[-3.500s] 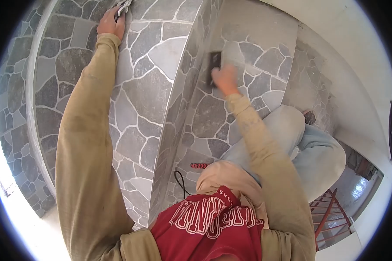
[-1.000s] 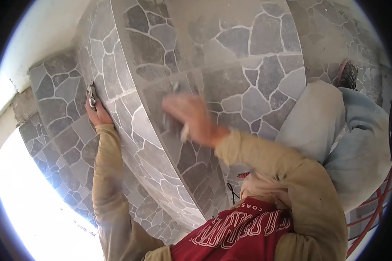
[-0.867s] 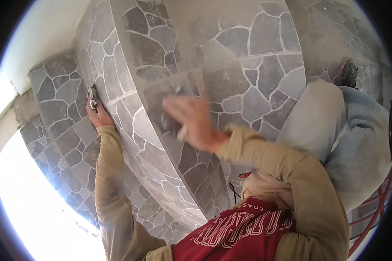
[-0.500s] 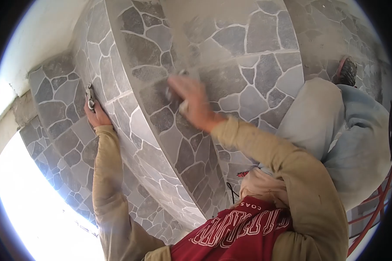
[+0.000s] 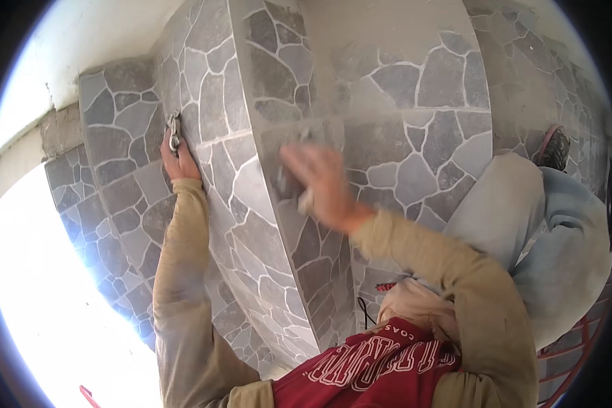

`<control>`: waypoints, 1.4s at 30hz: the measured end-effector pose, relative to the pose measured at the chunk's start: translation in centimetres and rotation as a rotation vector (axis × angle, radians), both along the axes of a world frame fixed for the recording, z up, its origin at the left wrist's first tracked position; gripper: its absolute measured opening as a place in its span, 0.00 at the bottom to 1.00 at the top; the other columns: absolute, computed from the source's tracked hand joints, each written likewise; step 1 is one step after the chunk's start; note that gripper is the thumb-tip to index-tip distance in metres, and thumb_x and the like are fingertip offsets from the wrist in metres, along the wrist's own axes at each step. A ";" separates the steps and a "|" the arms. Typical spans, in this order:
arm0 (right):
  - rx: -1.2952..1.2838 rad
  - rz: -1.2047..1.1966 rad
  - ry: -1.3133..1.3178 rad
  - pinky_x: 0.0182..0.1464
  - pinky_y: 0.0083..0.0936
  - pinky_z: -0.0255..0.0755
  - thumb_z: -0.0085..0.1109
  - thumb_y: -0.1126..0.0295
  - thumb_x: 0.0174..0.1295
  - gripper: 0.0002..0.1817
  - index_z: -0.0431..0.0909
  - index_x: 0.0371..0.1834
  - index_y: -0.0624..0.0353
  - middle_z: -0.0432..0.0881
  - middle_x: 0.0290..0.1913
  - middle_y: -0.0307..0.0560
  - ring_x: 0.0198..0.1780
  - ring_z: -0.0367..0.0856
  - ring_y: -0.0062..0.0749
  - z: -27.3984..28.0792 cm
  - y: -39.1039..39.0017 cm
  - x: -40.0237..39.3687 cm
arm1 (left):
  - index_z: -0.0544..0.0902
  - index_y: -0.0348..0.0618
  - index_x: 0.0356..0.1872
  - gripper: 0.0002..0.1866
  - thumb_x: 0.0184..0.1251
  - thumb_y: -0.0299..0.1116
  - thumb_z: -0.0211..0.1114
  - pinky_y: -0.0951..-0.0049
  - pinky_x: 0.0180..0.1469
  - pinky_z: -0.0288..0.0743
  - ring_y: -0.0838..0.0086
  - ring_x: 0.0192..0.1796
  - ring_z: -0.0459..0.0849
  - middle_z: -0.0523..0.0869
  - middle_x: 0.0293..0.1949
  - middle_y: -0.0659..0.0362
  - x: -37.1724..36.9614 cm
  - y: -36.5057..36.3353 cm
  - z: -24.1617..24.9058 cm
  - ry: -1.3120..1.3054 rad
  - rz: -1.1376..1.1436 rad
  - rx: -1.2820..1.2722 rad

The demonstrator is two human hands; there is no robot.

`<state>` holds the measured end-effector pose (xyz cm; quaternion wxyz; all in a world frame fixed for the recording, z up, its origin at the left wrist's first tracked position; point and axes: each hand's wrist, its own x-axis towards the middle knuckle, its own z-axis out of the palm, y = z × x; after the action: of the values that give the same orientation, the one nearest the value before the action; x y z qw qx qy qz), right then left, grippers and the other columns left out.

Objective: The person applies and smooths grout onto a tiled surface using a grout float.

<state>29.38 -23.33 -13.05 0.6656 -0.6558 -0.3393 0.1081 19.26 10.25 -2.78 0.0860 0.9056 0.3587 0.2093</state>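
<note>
My right hand (image 5: 326,183) is blurred by motion, its fingers bent around a dark object (image 5: 289,178) that I cannot make out, against the stone-patterned tiles (image 5: 394,136). A grey haze lies over the tile lines about it. Farther left, my left hand (image 5: 178,162) holds a small grey metal-looking object (image 5: 175,133) at the tiled face left of the pale corner edge.
My bent legs in light trousers (image 5: 496,204) are at the right, with a dark shoe (image 5: 554,147) above them. Red metal bars (image 5: 570,347) stand at the lower right. Bright light comes from the lower left.
The whole view has shifted, so the tiles and both hands appear farther right and lower. My right hand is still blurred over the tiles, and my left hand keeps its hold.
</note>
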 end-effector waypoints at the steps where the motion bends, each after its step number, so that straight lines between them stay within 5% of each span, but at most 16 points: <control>1: -0.015 -0.044 0.042 0.66 0.47 0.62 0.68 0.65 0.51 0.39 0.72 0.71 0.55 0.73 0.67 0.51 0.66 0.69 0.50 -0.6 0.7 0.8 | 0.77 0.36 0.64 0.21 0.72 0.31 0.58 0.61 0.68 0.67 0.53 0.65 0.77 0.80 0.61 0.45 0.1 -0.5 0.2 0.003 -0.012 0.003; 7: 0.022 -0.004 -0.208 0.65 0.45 0.63 0.64 0.71 0.54 0.36 0.72 0.71 0.56 0.74 0.65 0.52 0.65 0.70 0.50 2.6 -1.9 -3.6 | 0.77 0.35 0.63 0.21 0.70 0.29 0.59 0.61 0.68 0.67 0.53 0.64 0.78 0.80 0.61 0.44 0.8 -0.2 -0.3 -0.039 -0.084 0.096; 10: -0.109 -0.108 -0.006 0.65 0.45 0.64 0.61 0.73 0.55 0.32 0.73 0.68 0.57 0.76 0.63 0.52 0.65 0.71 0.50 0.0 2.5 4.5 | 0.78 0.34 0.63 0.22 0.69 0.28 0.60 0.60 0.67 0.68 0.51 0.63 0.78 0.80 0.60 0.44 0.3 -0.6 0.1 -0.033 -0.107 0.070; 14: 0.010 -0.299 -0.097 0.65 0.45 0.64 0.58 0.77 0.55 0.28 0.77 0.64 0.59 0.79 0.59 0.52 0.62 0.73 0.51 3.0 1.9 7.5 | 0.78 0.37 0.62 0.22 0.67 0.27 0.59 0.59 0.67 0.69 0.48 0.63 0.78 0.80 0.60 0.42 0.6 -0.8 0.2 -0.016 -0.066 0.103; 16: 0.076 -0.120 -0.120 0.64 0.46 0.65 0.55 0.80 0.54 0.26 0.79 0.59 0.61 0.80 0.58 0.54 0.59 0.74 0.54 4.1 1.4 4.0 | 0.78 0.37 0.62 0.22 0.67 0.27 0.59 0.58 0.67 0.68 0.48 0.63 0.77 0.80 0.60 0.42 0.4 -0.5 0.1 -0.024 -0.081 0.107; 20: 0.076 -0.214 -0.033 0.63 0.45 0.66 0.60 0.82 0.48 0.29 0.79 0.59 0.62 0.80 0.59 0.53 0.60 0.76 0.51 1.1 5.1 8.0 | 0.78 0.38 0.62 0.22 0.66 0.26 0.59 0.57 0.67 0.68 0.48 0.64 0.77 0.80 0.61 0.43 0.1 -1.5 0.0 -0.017 -0.060 0.099; 24: 0.039 -0.123 -0.114 0.59 0.42 0.68 0.60 0.82 0.49 0.28 0.78 0.59 0.63 0.82 0.54 0.51 0.57 0.77 0.51 4.0 2.1 4.0 | 0.78 0.39 0.62 0.22 0.66 0.26 0.59 0.57 0.66 0.69 0.47 0.64 0.77 0.81 0.60 0.43 0.3 -0.3 0.0 -0.026 -0.122 0.142; 30: 0.131 -0.245 -0.136 0.59 0.44 0.69 0.62 0.84 0.45 0.30 0.81 0.58 0.59 0.83 0.51 0.47 0.54 0.79 0.48 0.4 8.4 12.7 | 0.79 0.39 0.60 0.22 0.63 0.25 0.60 0.55 0.67 0.69 0.46 0.64 0.77 0.81 0.60 0.44 0.3 -0.7 0.2 0.006 -0.117 0.168; 34: 0.060 -0.134 -0.108 0.59 0.40 0.70 0.55 0.84 0.51 0.25 0.82 0.56 0.61 0.84 0.52 0.52 0.55 0.78 0.51 4.3 3.0 6.0 | 0.79 0.38 0.60 0.22 0.63 0.26 0.60 0.55 0.68 0.68 0.46 0.64 0.77 0.81 0.60 0.43 0.3 -0.1 -0.3 -0.025 -0.119 0.170; 40: 0.205 -0.243 -0.137 0.60 0.45 0.69 0.56 0.84 0.48 0.28 0.82 0.56 0.59 0.84 0.50 0.51 0.56 0.77 0.54 2.0 10.3 16.6 | 0.79 0.37 0.59 0.21 0.64 0.25 0.59 0.56 0.67 0.70 0.46 0.63 0.78 0.81 0.60 0.43 -0.1 -1.3 0.3 -0.016 -0.088 0.163; 42: 0.239 -0.249 -0.188 0.60 0.45 0.68 0.54 0.86 0.48 0.27 0.82 0.54 0.60 0.83 0.50 0.54 0.57 0.77 0.54 2.1 7.7 11.2 | 0.80 0.37 0.59 0.21 0.64 0.25 0.60 0.56 0.67 0.70 0.47 0.64 0.78 0.81 0.60 0.43 0.7 -1.2 0.3 -0.043 -0.082 0.132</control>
<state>40.58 -15.66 -10.97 0.7124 -0.6163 -0.3266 -0.0779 19.97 9.01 -2.48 0.0422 0.9186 0.3045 0.2483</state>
